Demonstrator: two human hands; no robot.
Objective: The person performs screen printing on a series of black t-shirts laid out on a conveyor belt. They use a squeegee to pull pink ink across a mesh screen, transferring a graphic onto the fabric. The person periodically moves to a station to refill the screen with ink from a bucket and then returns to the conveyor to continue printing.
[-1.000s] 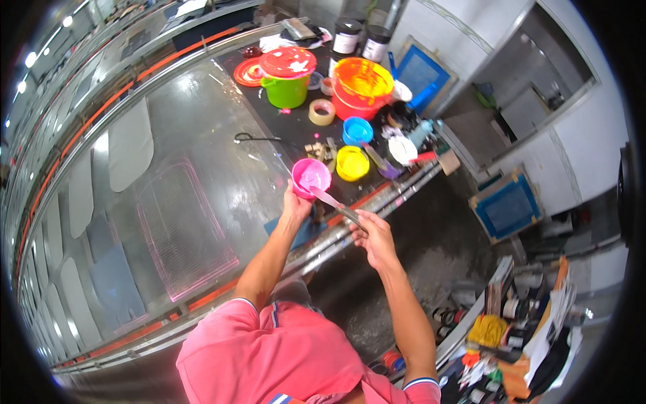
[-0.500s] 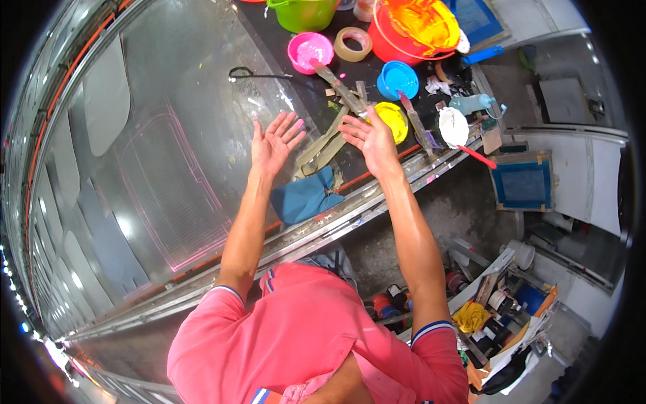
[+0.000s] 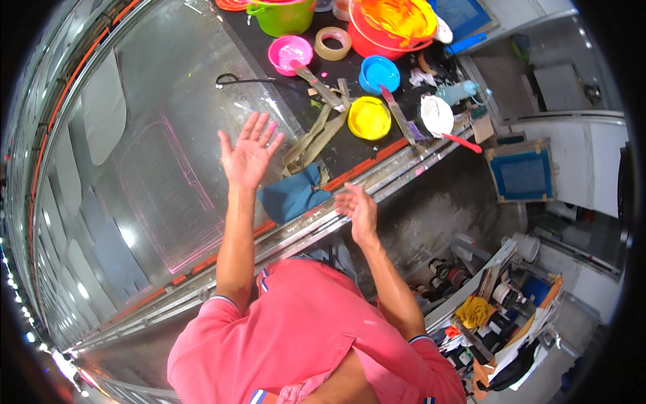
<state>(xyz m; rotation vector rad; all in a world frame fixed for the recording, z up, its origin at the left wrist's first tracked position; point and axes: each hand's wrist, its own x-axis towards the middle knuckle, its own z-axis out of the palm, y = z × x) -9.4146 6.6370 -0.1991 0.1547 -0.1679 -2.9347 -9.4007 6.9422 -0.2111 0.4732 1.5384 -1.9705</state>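
Note:
My left hand (image 3: 247,153) is held palm up over the table, fingers spread, with a pink smear on one fingertip; nothing is in it. Close to its wrist lies a folded blue cloth (image 3: 291,195). My right hand (image 3: 358,210) hovers by the table's metal edge rail, just right of the cloth, with its fingers loosely bent and apart and nothing visible in them. Beyond the hands stand a yellow paint bowl (image 3: 369,118), a blue bowl (image 3: 379,74) and a pink bowl (image 3: 290,54). A paint-stained spatula (image 3: 398,116) rests beside the yellow bowl.
A red bucket of orange-yellow paint (image 3: 390,27), a green bucket (image 3: 282,17) and a tape roll (image 3: 332,43) stand at the back. A white pot (image 3: 437,116) sits near the edge. Pink outlines (image 3: 175,195) mark the left surface. A cart (image 3: 498,310) with bottles is at right.
My right hand has dropped back from beside the yellow bowl to the table edge. My left hand has shifted slightly left with fingers spread. The view has shifted a little.

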